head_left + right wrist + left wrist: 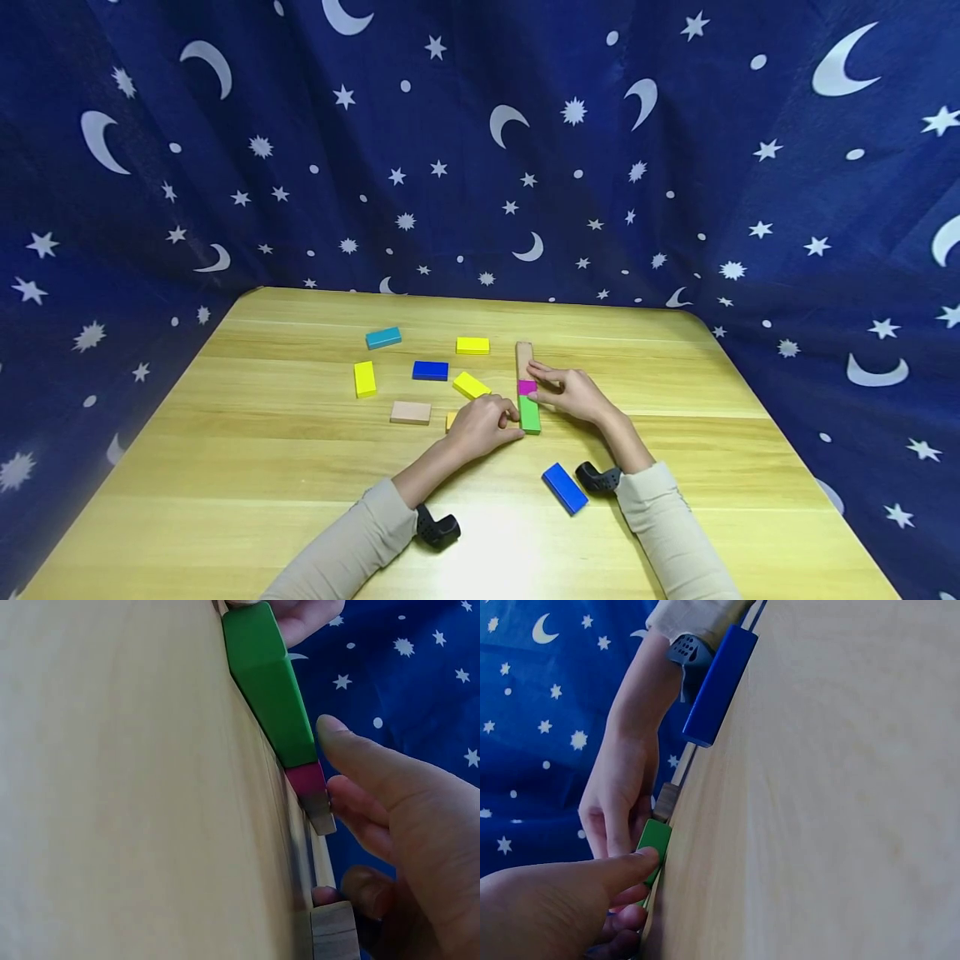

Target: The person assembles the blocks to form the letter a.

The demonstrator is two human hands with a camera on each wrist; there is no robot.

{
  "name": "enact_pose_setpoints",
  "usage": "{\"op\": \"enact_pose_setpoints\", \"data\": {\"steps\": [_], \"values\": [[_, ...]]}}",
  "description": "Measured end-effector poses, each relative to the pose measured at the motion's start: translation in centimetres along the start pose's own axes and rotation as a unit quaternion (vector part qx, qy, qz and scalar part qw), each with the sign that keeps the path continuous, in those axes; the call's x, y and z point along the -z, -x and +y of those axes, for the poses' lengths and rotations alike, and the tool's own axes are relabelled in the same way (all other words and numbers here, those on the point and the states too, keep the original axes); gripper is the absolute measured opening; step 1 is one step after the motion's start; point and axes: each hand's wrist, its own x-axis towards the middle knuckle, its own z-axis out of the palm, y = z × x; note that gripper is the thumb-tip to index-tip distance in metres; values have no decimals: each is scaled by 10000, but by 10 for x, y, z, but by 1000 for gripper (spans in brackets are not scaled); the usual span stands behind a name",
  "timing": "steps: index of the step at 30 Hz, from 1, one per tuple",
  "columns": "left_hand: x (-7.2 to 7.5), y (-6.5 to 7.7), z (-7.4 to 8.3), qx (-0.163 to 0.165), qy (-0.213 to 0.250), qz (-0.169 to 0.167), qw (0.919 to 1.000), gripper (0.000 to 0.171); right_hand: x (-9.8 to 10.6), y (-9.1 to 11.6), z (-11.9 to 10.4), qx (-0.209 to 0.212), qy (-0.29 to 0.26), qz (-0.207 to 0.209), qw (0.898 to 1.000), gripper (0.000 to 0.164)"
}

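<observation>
A narrow row of blocks runs away from me: a wood-coloured block [524, 357] at the far end, a magenta block [527, 387], then a green block [529, 417] nearest. My left hand [482, 427] grips the green block's near end, its thumb [645, 859] on the block. My right hand [573, 395] hovers over the row's right side, thumb beside the green and magenta blocks. Its lower fingers curl round another wooden block [334, 934], which the hand hides in the head view.
A blue block [565, 489] lies near my right wrist. To the left are yellow blocks [364, 379], a dark blue block [431, 371], a teal block [384, 337] and a beige block [410, 412]. An orange block [450, 420] is partly under my left hand. A starry curtain [450, 150] hangs behind the table.
</observation>
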Motion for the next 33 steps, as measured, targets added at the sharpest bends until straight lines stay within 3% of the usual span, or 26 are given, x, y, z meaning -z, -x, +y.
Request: {"op": "enact_pose_setpoints", "data": {"steps": [6,15,20,26,29,33], "values": [[3,0,-1,-33,16,-27,10000,25,-1,1,-6,190,172,187,9995,52],[20,2,-7,-232,208,19,9995,26,-10,12,-14,238,198,293,9991,47],[32,1,-17,-213,339,148,9991,23,-17,17,-10,289,63,411,9987,45],[48,-4,-36,65,143,462,9988,18,-20,17,-7,428,284,478,9975,42],[58,-4,-48,177,-145,353,9991,24,-20,16,-6,459,378,448,9972,41],[64,-4,-58,205,-446,-117,9987,38,-20,15,-6,441,414,420,9973,41]]}}
